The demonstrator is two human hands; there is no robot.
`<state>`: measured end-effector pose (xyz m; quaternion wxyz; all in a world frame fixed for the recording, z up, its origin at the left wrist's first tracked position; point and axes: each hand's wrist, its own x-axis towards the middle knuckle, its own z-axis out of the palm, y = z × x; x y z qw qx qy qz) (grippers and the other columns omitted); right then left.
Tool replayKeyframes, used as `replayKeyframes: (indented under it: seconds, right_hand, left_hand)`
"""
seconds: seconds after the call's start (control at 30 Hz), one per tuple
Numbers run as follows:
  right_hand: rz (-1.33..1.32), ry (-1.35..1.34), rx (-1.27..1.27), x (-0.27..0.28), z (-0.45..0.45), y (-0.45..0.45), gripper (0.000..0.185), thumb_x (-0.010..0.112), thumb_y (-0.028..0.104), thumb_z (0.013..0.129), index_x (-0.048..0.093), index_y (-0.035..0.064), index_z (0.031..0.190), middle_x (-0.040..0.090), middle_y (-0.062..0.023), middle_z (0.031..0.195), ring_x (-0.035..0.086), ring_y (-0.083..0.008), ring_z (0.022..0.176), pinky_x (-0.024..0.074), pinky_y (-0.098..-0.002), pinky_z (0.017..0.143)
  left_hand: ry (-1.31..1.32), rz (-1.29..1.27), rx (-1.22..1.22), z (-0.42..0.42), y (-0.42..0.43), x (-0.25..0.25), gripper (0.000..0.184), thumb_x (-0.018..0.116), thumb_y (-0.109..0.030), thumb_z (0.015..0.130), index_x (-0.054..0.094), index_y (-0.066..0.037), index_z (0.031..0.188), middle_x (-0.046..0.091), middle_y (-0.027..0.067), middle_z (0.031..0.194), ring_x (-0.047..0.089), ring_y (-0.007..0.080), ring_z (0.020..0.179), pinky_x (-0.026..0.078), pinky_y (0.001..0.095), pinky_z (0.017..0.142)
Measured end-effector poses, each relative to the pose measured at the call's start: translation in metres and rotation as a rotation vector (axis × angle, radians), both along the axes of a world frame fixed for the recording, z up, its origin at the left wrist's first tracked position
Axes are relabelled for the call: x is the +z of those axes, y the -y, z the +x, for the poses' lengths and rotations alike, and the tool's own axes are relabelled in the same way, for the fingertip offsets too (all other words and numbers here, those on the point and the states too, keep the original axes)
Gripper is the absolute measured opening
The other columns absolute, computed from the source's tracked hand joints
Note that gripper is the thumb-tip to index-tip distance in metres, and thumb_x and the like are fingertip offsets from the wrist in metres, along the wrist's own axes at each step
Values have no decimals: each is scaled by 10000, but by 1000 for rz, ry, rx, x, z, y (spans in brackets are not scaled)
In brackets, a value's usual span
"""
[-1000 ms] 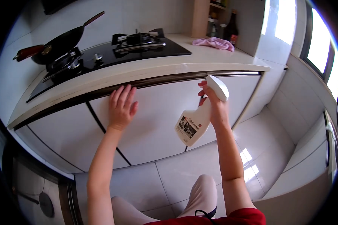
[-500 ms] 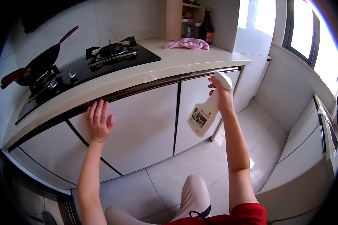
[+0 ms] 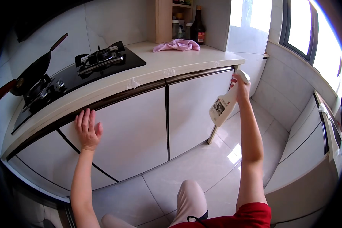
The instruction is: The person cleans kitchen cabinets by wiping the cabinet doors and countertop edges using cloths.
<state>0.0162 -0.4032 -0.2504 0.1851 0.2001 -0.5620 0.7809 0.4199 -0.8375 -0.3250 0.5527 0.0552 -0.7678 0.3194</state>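
Note:
My right hand (image 3: 242, 88) is closed around the neck of a white spray bottle (image 3: 221, 108), just off the right end of the counter. The bottle hangs tilted, its white spray head (image 3: 244, 76) above my fingers and its printed label facing me. Several whitish foamy patches (image 3: 133, 83) cling to the front edge of the counter (image 3: 114, 88). My left hand (image 3: 88, 129) is open, fingers stretched out against the top of a white cabinet door (image 3: 131, 133), by the dark strip under the counter. It holds nothing.
A black gas stove (image 3: 78, 78) carries a wok (image 3: 34, 74) on its left burner. Farther back are a pink cloth (image 3: 177, 45), a dark sauce bottle (image 3: 198, 28) and a small shelf (image 3: 161, 22). A window (image 3: 302, 28) is at right, and cabinets (image 3: 302, 140) stand below it.
My right hand has moved right with the spray bottle, past the counter's end. Another whitish patch shows farther right on the edge. The view has shifted right; my left hand stays at the cabinet.

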Motion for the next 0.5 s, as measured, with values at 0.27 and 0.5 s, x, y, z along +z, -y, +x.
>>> replayKeyframes:
  seconds: [0.27,0.5]
  right_hand:
    - [-44,85,-155,9,-57,-44,295,709,217,786,655,-16,957,648,-89,772,585,-151,589,509,-307,520]
    - [409,-152,98,11,54,-2,307,705,254,845,683,-2,1013,659,-57,830,597,-120,647,475,-271,534]
  left_hand:
    - [7,-9,12,1,-2,2,477,494,-287,952,472,-55,1368,459,117,1399,432,310,1284,333,493,1088]
    - [22,77,-41,2,3,-2,463,535,-285,934,504,-98,1357,455,78,1407,420,287,1293,347,484,1070]
